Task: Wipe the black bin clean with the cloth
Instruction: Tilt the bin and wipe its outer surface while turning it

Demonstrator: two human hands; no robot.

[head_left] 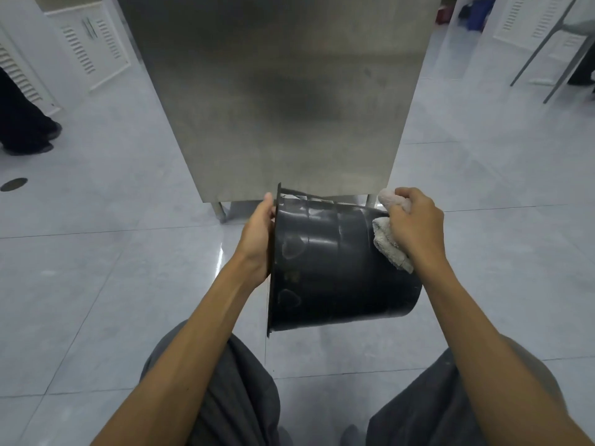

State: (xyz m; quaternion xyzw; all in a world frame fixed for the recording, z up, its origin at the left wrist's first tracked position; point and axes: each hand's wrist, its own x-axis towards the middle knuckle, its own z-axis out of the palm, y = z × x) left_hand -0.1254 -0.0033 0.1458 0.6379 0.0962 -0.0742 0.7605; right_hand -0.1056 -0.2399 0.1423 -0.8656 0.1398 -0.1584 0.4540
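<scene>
The black bin (335, 268) is held on its side in the air in front of me, its rim to the left and its base to the right. My left hand (257, 233) grips the rim, thumb over the top edge. My right hand (415, 223) is closed on a bunched whitish cloth (388, 243), which presses against the bin's outer wall near the base. The bin's wall is glossy with faint smudges. Its inside is hidden from me.
A tall stainless steel cabinet (283, 91) on short legs stands right behind the bin. The floor (112, 268) is pale glossy tiles. Another person's dark legs (22, 120) stand at the far left. Chair legs (553, 53) are at the upper right. My knees are below.
</scene>
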